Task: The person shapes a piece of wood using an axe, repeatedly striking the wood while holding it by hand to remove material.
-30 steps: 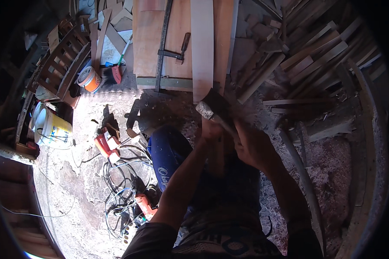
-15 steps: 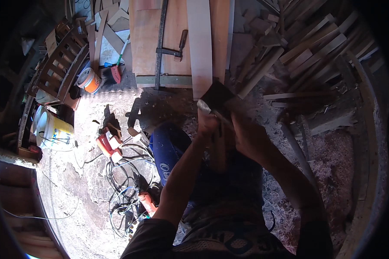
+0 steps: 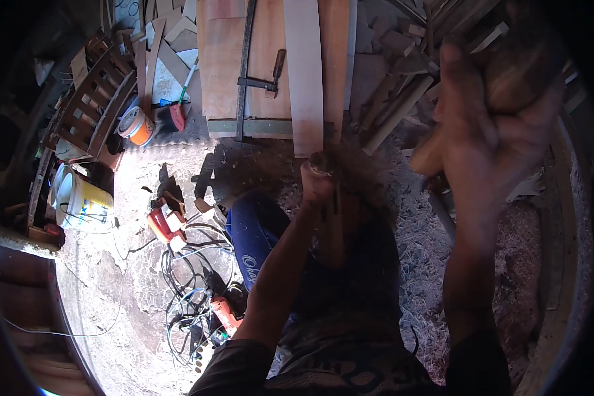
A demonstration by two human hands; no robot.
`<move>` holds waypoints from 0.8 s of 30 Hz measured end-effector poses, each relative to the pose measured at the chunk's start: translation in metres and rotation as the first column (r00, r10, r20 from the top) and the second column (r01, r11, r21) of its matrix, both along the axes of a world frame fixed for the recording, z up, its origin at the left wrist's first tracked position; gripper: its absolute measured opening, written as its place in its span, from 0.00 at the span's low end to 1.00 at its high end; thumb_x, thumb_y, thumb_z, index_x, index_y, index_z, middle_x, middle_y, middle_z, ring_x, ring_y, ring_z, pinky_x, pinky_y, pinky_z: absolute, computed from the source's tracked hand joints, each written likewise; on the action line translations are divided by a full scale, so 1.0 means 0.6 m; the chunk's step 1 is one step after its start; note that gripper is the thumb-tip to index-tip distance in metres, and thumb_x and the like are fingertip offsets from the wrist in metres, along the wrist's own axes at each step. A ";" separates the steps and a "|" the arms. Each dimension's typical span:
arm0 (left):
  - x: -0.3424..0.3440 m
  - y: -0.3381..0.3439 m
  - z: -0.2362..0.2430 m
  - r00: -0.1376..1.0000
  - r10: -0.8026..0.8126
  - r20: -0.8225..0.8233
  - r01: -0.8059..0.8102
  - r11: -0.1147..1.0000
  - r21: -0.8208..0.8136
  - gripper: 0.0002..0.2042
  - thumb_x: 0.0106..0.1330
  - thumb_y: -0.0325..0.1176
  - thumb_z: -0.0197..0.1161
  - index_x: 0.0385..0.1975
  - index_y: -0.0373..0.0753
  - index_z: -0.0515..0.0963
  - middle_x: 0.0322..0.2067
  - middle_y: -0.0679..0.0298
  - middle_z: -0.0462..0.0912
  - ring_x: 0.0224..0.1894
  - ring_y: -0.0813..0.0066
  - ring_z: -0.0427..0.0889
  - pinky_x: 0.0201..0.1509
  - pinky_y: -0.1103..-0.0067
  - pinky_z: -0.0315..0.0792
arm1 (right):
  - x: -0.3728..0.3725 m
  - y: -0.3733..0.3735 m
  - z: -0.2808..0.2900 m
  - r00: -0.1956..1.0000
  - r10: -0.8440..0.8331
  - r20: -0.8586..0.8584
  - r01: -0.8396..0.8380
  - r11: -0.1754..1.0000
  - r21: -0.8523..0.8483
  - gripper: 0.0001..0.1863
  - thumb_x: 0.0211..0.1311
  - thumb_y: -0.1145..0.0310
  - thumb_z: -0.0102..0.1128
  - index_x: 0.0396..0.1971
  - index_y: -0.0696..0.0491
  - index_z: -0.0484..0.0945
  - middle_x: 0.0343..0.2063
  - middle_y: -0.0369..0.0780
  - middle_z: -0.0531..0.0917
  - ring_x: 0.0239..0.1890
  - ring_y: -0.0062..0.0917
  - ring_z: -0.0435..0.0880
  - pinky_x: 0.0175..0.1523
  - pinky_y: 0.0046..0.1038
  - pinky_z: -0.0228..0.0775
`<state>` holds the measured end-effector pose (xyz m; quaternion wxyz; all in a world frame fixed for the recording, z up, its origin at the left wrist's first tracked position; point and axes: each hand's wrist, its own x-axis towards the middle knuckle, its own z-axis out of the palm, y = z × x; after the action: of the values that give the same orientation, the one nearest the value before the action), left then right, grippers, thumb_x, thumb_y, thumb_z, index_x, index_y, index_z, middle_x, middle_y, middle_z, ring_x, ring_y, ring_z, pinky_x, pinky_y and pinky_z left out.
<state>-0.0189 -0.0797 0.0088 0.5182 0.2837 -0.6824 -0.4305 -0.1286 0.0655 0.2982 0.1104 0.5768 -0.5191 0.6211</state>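
Note:
My left hand (image 3: pixel 315 187) is closed round an upright tool with a small round top (image 3: pixel 320 162), which stands at a narrow wooden piece (image 3: pixel 332 237) between my legs; its lower part is hidden. My right hand (image 3: pixel 485 132) is raised at the upper right, gripping a wooden-handled striking tool (image 3: pixel 426 155) whose head is blurred and dark. Just beyond my left hand lies a long pale board (image 3: pixel 303 79) on plywood sheets (image 3: pixel 221 72), with a black bar clamp (image 3: pixel 261 82) on them.
Timber offcuts (image 3: pixel 396 99) are piled at right. On the left are white buckets (image 3: pixel 79 198), an orange tub (image 3: pixel 138 129), a red brush (image 3: pixel 177 117) and a slatted wooden frame (image 3: pixel 96 99). Tangled cables (image 3: pixel 185 264) and orange power tools (image 3: pixel 224 313) lie beside my left leg.
My right hand has swung up and to the right with the striking tool, away from my left hand. The left hand has stayed nearly in place.

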 end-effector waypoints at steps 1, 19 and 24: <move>0.003 0.010 -0.003 0.999 -0.040 -0.029 0.040 0.999 -0.009 0.02 0.60 0.27 0.66 0.31 0.37 0.82 0.30 0.62 0.85 0.32 0.70 0.84 0.37 0.75 0.76 | 0.009 0.007 -0.033 0.998 0.050 0.031 -0.054 0.989 0.137 0.34 0.60 0.77 0.64 0.65 0.56 0.61 0.33 0.40 0.80 0.25 0.24 0.81 0.30 0.26 0.75; -0.007 0.023 -0.003 0.996 -0.045 -0.072 0.051 0.995 0.084 0.05 0.60 0.26 0.66 0.35 0.35 0.81 0.32 0.65 0.85 0.34 0.77 0.83 0.38 0.77 0.76 | -0.022 -0.006 -0.015 0.991 0.124 -0.057 -0.132 0.980 -0.152 0.32 0.62 0.80 0.61 0.65 0.52 0.62 0.33 0.34 0.80 0.18 0.20 0.73 0.28 0.21 0.73; 0.004 0.071 -0.011 0.991 -0.036 -0.129 0.048 0.995 0.091 0.08 0.59 0.27 0.66 0.37 0.34 0.81 0.34 0.63 0.85 0.35 0.77 0.83 0.39 0.77 0.77 | 0.017 0.042 -0.199 0.907 0.293 -0.302 0.106 0.535 0.838 0.35 0.54 0.77 0.57 0.65 0.56 0.59 0.35 0.56 0.83 0.37 0.53 0.84 0.42 0.49 0.77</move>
<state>-0.0167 -0.0373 0.0021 0.5375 0.2652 -0.6328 -0.4902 -0.1185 0.0909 0.1786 -0.1082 0.7017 -0.6844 0.1656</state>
